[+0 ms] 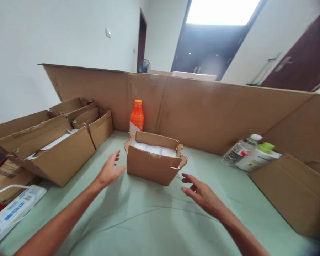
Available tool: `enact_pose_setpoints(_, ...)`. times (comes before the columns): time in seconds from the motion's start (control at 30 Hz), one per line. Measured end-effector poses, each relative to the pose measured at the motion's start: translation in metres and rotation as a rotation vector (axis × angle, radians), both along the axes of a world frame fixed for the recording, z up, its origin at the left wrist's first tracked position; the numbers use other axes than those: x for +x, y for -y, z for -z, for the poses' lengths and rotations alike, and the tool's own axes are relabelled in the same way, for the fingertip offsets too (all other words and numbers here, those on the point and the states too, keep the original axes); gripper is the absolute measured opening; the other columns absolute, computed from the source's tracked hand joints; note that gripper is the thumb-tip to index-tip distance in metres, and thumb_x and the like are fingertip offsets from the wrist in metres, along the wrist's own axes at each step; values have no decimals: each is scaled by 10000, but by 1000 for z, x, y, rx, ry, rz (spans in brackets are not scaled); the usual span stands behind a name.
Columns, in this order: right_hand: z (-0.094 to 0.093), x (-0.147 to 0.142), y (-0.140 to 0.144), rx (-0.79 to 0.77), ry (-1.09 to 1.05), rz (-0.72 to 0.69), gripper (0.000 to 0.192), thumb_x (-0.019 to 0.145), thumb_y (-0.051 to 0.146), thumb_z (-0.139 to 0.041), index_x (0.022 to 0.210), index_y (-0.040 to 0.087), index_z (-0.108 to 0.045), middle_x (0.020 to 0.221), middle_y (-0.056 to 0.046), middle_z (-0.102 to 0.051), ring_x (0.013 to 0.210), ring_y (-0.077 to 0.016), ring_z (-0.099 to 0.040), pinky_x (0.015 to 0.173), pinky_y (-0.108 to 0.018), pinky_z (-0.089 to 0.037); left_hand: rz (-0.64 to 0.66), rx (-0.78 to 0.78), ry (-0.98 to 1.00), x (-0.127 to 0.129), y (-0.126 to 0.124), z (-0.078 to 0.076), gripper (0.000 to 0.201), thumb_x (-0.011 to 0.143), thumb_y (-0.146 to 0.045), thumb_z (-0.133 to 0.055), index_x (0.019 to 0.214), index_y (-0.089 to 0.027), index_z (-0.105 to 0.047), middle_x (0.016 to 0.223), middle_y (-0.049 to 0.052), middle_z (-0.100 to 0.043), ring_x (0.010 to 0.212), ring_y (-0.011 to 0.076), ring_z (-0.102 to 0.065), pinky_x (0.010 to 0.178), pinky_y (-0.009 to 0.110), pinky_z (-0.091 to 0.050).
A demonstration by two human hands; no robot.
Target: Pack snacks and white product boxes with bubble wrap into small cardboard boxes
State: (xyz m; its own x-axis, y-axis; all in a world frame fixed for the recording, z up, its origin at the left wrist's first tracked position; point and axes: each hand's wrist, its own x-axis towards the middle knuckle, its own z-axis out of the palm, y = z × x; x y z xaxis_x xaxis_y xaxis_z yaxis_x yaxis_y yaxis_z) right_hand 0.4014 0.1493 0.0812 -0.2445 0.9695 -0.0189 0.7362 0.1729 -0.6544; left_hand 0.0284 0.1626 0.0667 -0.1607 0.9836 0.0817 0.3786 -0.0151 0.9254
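Observation:
A small open cardboard box [149, 165] stands upright on the pale green tabletop [154, 220], with white plastic-wrapped contents [154, 149] showing below its rim. Just off the box's left end is my left hand [110, 170], its fingers apart and nothing in it. My right hand [200, 192] hovers near the right end, fingers spread and bent, also holding nothing. Both hands look separate from the cardboard. Directly behind the box an orange bottle [137, 115] stands, its lower part partly hidden.
Larger open cartons [66, 153] fill the left side, near a white power strip [18, 209] with cables. To the right are a clear water bottle [238, 151], a white bottle with a green cap [256, 156] and a cardboard box [293, 192]. A cardboard wall [216, 113] closes the back.

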Motion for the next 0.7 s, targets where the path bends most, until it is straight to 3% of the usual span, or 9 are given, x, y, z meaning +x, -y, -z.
enact_pose_setpoints(0.07, 35, -17, -5, -43, -79, 37, 650, 813, 547, -521, 1328, 151, -508, 1157, -148, -696, 720, -206, -656, 711, -369, -521, 30, -39, 54, 16, -5, 29, 774, 648, -363, -650, 1352, -91, -477, 1311, 225, -575, 1161, 337, -582, 921, 476, -501)
enact_pose_setpoints(0.13, 51, -36, -17, -49, -116, 74, 678, 802, 591, -514, 1290, 121, -500, 996, -122, -707, 705, -221, -642, 660, -364, -502, 64, -26, 90, 29, -4, 46, 743, 653, -338, -636, 1345, -112, -484, 1290, 195, -600, 1162, 311, -588, 918, 437, -511)
enact_pose_setpoints(0.23, 51, -58, -41, -24, -122, 101, 632, 777, 611, -538, 1169, 115, -550, 752, -42, -645, 671, -224, -601, 603, -337, -455, 38, -2, 119, 36, 21, 64, 747, 680, -324, -602, 1384, -137, -438, 1350, 182, -558, 1201, 305, -557, 939, 441, -498)
enact_pose_setpoints(0.3, 46, -74, -58, -28, -138, 45, 590, 778, 611, -554, 1115, 128, -580, 727, -27, -622, 652, -206, -575, 595, -322, -439, -30, 10, 142, 31, 49, 80, 755, 707, -330, -584, 1417, -154, -400, 1405, 186, -503, 1223, 314, -532, 950, 465, -490)
enact_pose_setpoints(0.4, 45, -116, -87, -31, -262, -101, 626, 780, 605, -575, 1191, 132, -568, 944, -87, -685, 727, -203, -600, 632, -320, -471, -155, 48, 196, 15, 87, 106, 755, 736, -332, -580, 1446, -183, -367, 1454, 184, -437, 1257, 319, -501, 943, 464, -503)
enact_pose_setpoints(0.47, 51, -155, -108, -8, -370, -144, 680, 776, 560, -600, 1307, 146, -511, 1156, -130, -670, 790, -212, -629, 690, -344, -507, -224, 72, 226, 4, 96, 116, 767, 753, -345, -589, 1462, -187, -342, 1482, 191, -398, 1288, 328, -481, 943, 460, -513)
enact_pose_setpoints(0.57, 65, -215, -134, 28, -438, -117, 689, 797, 467, -598, 1400, 173, -441, 1326, -155, -597, 866, -229, -664, 792, -395, -533, -260, 78, 259, -11, 79, 115, 808, 769, -362, -601, 1491, -186, -285, 1519, 194, -348, 1340, 339, -447, 979, 466, -508)
enact_pose_setpoints(0.7, 83, -270, -153, 53, -467, -181, 662, 811, 350, -580, 1434, 187, -426, 1400, -148, -545, 1130, -263, -630, 881, -386, -546, -273, 124, 219, -18, 24, 104, 833, 769, -325, -592, 1508, -148, -252, 1502, 217, -352, 1349, 348, -458, 1021, 502, -494)
